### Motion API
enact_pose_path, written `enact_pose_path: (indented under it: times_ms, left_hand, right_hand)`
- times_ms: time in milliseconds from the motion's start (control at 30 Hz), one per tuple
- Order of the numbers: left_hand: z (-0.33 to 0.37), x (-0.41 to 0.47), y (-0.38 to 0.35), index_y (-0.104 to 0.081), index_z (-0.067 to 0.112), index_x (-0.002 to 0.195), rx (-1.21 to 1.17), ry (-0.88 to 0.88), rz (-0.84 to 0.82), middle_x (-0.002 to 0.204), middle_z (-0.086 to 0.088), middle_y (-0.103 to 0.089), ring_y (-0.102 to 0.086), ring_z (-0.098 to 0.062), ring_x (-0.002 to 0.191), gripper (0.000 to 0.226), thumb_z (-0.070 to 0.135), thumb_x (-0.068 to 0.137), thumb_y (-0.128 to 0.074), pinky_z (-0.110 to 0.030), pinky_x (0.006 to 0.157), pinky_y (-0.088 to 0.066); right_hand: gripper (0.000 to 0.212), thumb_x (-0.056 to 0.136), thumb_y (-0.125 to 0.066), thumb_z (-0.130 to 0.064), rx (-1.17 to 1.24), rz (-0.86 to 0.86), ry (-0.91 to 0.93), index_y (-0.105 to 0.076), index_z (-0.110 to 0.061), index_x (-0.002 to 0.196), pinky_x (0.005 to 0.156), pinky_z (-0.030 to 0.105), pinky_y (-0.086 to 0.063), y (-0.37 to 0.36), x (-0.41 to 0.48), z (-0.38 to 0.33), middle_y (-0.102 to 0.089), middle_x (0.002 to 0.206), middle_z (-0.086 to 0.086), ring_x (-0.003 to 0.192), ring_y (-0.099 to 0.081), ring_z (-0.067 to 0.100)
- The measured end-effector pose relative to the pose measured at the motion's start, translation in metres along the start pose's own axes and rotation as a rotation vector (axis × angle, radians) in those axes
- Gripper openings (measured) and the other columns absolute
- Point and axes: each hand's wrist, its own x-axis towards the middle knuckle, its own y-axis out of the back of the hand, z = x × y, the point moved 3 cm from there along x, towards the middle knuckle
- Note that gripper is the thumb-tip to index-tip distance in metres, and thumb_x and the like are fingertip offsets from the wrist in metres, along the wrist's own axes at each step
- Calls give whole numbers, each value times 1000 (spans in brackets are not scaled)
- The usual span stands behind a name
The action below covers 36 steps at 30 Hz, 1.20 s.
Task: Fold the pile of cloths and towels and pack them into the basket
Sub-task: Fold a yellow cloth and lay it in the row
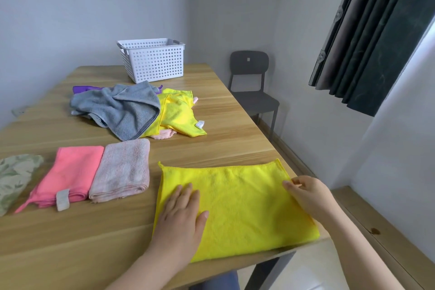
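Head view shows a wooden counter (223, 110), grey walls (70, 7), dark chair (249, 63). Flat left hand (181, 214) presses yellow cloth (247, 200); right hand (308, 193) pinches its edge.

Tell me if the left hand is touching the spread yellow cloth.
Touching. The head view shows the left hand lying flat on the spread yellow cloth, fingers straight, with no gap visible.

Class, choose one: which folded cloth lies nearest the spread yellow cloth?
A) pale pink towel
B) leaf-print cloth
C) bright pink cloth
A: the pale pink towel lies just left of the yellow cloth, with the bright pink cloth farther left.
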Motion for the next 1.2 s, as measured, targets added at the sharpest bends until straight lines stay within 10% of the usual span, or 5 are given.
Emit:
enact_pose_path:
  times_ms: [200,333,533,733,1200]
  left_hand:
    - [-3,-7,6,-1,25,151,58,190,-93,158,2,13,13,-25,145,131,75,39,45,-45,115,8]
    - [-6,-11,12,8,28,150,94,243,-74,156,-1,22,20,-24,144,115,86,52,24,-50,116,6]
    - [-13,-19,20,-14,20,150,-39,213,21,159,-3,4,5,-19,146,138,89,39,30,-38,118,-1]
    - [-40,-41,35,-53,10,130,-373,199,387,138,-4,-49,-41,-20,130,51,26,84,-67,-23,105,-26]
    - [-72,-48,30,-62,14,123,-387,-44,284,118,1,-65,-52,-11,111,41,21,85,-49,-10,96,-29]
  right_hand:
    - [36,93,-56,-32,-62,27,-2,-49,-15,62,50,29,-28,-7,-22,2,-46,55,-2,53,-43,16]
    - [26,86,-66,-31,35,84,-35,-63,-9,71,51,29,-31,-3,-27,0,-53,56,2,54,-47,19]
    - [23,87,-64,-34,74,137,-10,-65,-14,75,52,30,-35,-7,-34,-10,-54,57,3,52,-47,18]
    - [15,89,-56,-23,187,111,124,-67,-18,99,52,30,-37,-9,-44,-58,-59,64,8,52,-45,16]
    - [30,91,-50,-25,-58,-9,449,-63,-24,117,47,18,-30,-110,-92,-174,-50,60,-9,55,-46,9]
